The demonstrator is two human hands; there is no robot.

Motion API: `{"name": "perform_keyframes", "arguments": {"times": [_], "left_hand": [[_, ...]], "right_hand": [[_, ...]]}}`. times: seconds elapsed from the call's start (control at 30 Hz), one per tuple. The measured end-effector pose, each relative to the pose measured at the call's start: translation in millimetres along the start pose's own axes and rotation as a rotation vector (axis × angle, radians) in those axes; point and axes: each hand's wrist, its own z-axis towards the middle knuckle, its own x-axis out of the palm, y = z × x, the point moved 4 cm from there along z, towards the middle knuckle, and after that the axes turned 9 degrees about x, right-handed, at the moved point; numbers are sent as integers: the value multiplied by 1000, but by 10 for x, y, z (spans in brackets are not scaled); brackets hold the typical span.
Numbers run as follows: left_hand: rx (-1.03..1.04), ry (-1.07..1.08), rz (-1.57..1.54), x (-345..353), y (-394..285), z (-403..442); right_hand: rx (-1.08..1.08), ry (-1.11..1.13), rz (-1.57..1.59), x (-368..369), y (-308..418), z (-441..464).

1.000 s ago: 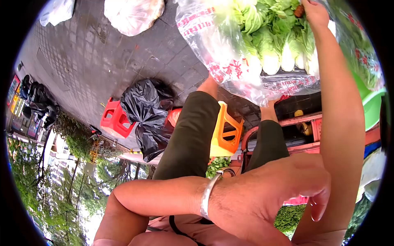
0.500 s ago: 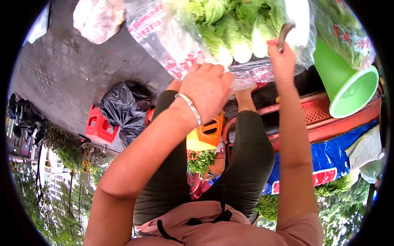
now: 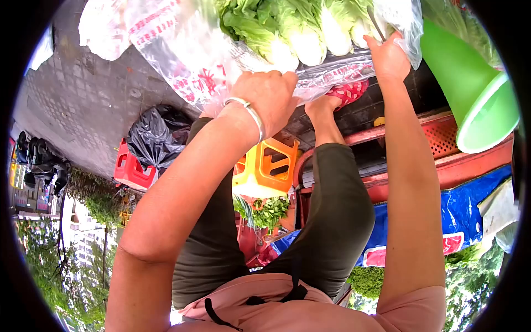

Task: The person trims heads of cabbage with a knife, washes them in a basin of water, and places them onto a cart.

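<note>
Green cabbages with white stem ends (image 3: 307, 41) lie in rows in a clear plastic bag with red print (image 3: 182, 72). My left hand (image 3: 265, 99), with a silver bracelet at its wrist, is closed on the bag's near edge; its fingertips are partly hidden. At the cabbages' right end, my right hand (image 3: 391, 58) is closed around a thin curved tool (image 3: 376, 23), beside the bag's edge. Its grip is partly hidden, and I cannot make out whether it also holds plastic.
A green funnel-shaped container (image 3: 470, 94) stands at right above a red cart (image 3: 437, 146). An orange stool (image 3: 265, 171) sits between my legs. Black plastic bag (image 3: 157, 135) and red stool (image 3: 133, 169) are at left. A pale bag (image 3: 105, 30) lies upper left.
My left hand has moved up from near the camera and closed on the bag's edge. My right hand has come down to the bag's near right edge, still holding the tool.
</note>
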Motion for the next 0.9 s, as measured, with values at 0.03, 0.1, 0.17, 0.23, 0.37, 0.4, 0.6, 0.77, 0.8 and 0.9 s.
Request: {"name": "perform_keyframes", "arguments": {"times": [0.03, 0.1, 0.17, 0.23, 0.37, 0.4, 0.6, 0.77, 0.8, 0.9], "left_hand": [[3, -30, -8, 0, -13, 48], [12, -89, -23, -21, -33, 126], [-23, -75, 3, -41, -34, 172], [-12, -138, -9, -8, 15, 211], [-49, -191, -49, 32, -28, 253], [-59, -208, -100, 60, -34, 268], [-76, -241, -208, 185, -16, 514], [-79, -283, -181, 230, 26, 594], [-97, -266, -197, 240, 22, 602], [-97, -297, -236, 265, 12, 642]], "right_hand": [[-65, -145, 23, -7, 43, -30], [82, 127, -97, 156, 0, 73], [151, 229, -90, 183, 1, 149], [167, 245, -72, 50, 24, 167], [49, 159, 22, -195, 39, 128], [-19, 120, 54, -139, -21, 184], [-23, 48, -1, 41, 58, 108], [135, 251, 105, -166, 90, 169], [151, 258, 98, -221, 134, 149], [142, 264, 116, -299, 158, 111]]}}
